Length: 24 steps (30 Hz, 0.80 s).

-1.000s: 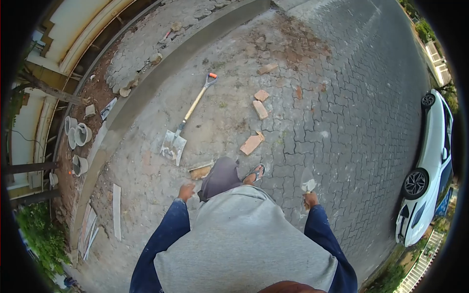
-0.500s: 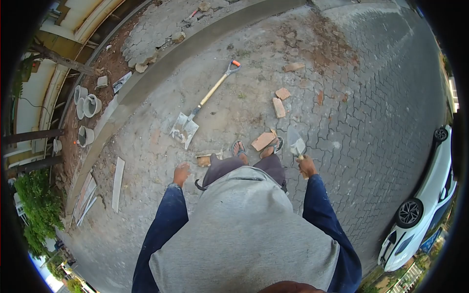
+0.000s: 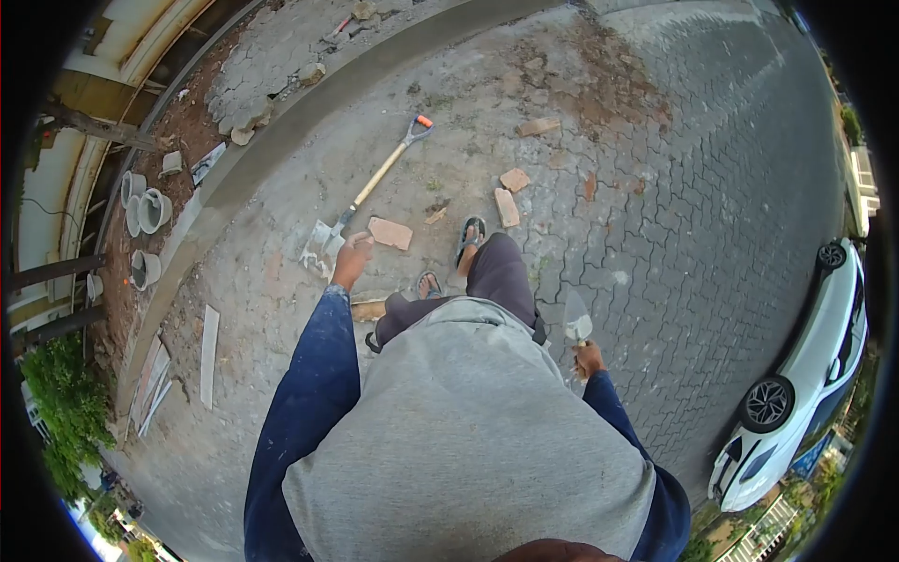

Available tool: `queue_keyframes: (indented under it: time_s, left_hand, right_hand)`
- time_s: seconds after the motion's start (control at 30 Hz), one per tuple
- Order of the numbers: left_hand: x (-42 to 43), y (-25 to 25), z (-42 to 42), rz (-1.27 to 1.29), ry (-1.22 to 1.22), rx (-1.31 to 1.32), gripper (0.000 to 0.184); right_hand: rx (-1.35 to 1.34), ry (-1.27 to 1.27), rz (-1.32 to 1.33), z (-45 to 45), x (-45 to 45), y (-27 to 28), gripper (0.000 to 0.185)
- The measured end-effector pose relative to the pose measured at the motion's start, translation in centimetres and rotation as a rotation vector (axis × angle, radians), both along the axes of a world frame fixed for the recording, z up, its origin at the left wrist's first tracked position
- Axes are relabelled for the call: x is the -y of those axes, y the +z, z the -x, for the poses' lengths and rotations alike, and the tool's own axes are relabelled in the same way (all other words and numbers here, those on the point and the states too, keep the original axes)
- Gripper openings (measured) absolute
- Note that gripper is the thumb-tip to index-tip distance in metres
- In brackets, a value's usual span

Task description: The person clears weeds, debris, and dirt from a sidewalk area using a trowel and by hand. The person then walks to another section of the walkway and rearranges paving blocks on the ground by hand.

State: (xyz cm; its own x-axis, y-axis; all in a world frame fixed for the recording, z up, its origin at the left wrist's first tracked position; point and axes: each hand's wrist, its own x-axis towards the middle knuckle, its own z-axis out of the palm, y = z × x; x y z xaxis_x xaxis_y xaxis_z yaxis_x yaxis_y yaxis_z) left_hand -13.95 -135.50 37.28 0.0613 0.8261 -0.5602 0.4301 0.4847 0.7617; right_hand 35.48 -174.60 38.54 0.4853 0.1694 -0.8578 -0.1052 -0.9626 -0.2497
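My right hand (image 3: 588, 359) is wrapped round the handle of a pointed trowel (image 3: 578, 318), blade outward over the paving. My left hand (image 3: 352, 261) is stretched forward, fingers loosely apart, with nothing visible in it. In view it overlaps the edge of the blade of a shovel (image 3: 323, 245); whether it touches is unclear. The shovel lies on the ground, its wooden shaft running to an orange-topped grip. Just right of my left hand lies a pinkish brick (image 3: 390, 233). Another block (image 3: 369, 310) is partly hidden beside my left leg.
Two bricks (image 3: 507, 207) lie ahead of my right foot, another (image 3: 538, 126) farther off. A concrete kerb (image 3: 281, 140) curves along the left, with several buckets (image 3: 154, 212) beyond it. Boards (image 3: 209, 356) lie at left. A white car (image 3: 805, 375) stands at right.
The brick by my right foot now lies farther left, near the shovel. My right foot has stepped forward. My left hand has reached forward; my right hand, still with the trowel, has drawn back slightly.
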Motion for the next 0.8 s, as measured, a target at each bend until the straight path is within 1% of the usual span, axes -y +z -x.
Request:
queue_keyframes:
  time_s: [0.03,0.07,0.1,0.17,0.23,0.27,0.3,0.33,0.37,0.4,0.43,0.47,0.5,0.53,0.6,0.67,0.73,0.8]
  left_hand:
    - [0.6,0.6,-1.7,0.009,-0.019,0.002,0.052]
    - [1.2,1.0,-3.2,0.017,-0.038,0.005,0.053]
    - [2.2,0.2,-4.1,0.073,-0.019,0.014,0.051]
    - [5.1,-1.6,-5.4,0.175,-0.026,-0.073,0.050]
    - [9.1,-4.7,-5.8,0.332,0.118,-0.059,0.050]
    - [12.0,-10.0,-3.2,0.173,-0.451,-0.323,0.048]
    - [14.6,-14.6,-1.1,-0.135,-0.924,-0.610,0.046]
    - [16.2,-15.6,-1.7,-0.025,-1.033,-0.659,0.043]
    - [18.2,-15.5,-3.3,0.098,-1.148,-0.703,0.040]
    - [19.4,-16.1,-5.9,0.108,-1.139,-0.709,0.040]
    - [20.3,-16.9,-9.2,0.334,-0.503,-0.454,0.035]
    - [22.9,-16.6,-12.3,0.536,0.136,-0.183,0.032]
    - [20.4,-12.8,-18.1,0.649,0.307,-0.100,0.034]
    - [15.8,-4.7,-26.2,0.752,0.492,-0.033,0.037]
    - [13.4,-5.2,-32.1,0.415,0.152,0.005,0.046]
    - [10.5,-5.1,-36.6,0.331,0.016,-0.072,0.055]
    - [8.1,-1.6,-40.4,0.199,0.042,0.026,0.054]
    - [6.4,0.3,-41.4,0.188,0.103,0.025,0.055]
  right_hand:
    - [-0.002,0.012,0.002,-1.4,0.3,-0.4,0.019]
    - [-0.066,-0.034,0.076,-2.9,0.2,-0.4,0.018]
    - [-0.127,-0.078,0.153,-4.8,-0.3,-0.6,0.017]
    - [-0.122,-0.026,0.158,-8.7,-2.2,-1.8,0.017]
    - [-0.118,0.035,0.167,-13.4,-4.4,-2.7,0.017]
    - [-0.127,0.061,0.129,-16.1,-6.3,-3.1,0.017]
    - [-0.133,0.091,0.086,-19.1,-8.8,-3.6,0.018]
    - [-0.130,0.121,0.092,-22.4,-11.0,-3.3,0.018]
    - [-0.105,0.180,0.031,-25.4,-13.0,-2.1,0.019]
    - [-0.085,0.225,-0.041,-27.6,-15.6,-1.0,0.021]
    - [-0.066,0.269,-0.052,-30.5,-18.6,-0.2,0.024]
    - [-0.055,0.312,-0.039,-33.7,-19.8,0.4,0.026]
    - [-0.003,0.354,-0.073,-36.5,-20.6,0.7,0.026]
    - [0.059,0.400,-0.134,-39.2,-23.0,0.8,0.025]
    - [0.152,0.477,-0.158,-43.5,-26.5,1.2,0.029]
    - [0.158,0.472,-0.169,-46.3,-29.7,1.1,0.030]
    - [0.156,0.469,-0.168,-47.9,-31.8,0.5,0.031]
    - [0.179,0.550,-0.107,-48.8,-34.2,-0.8,0.034]
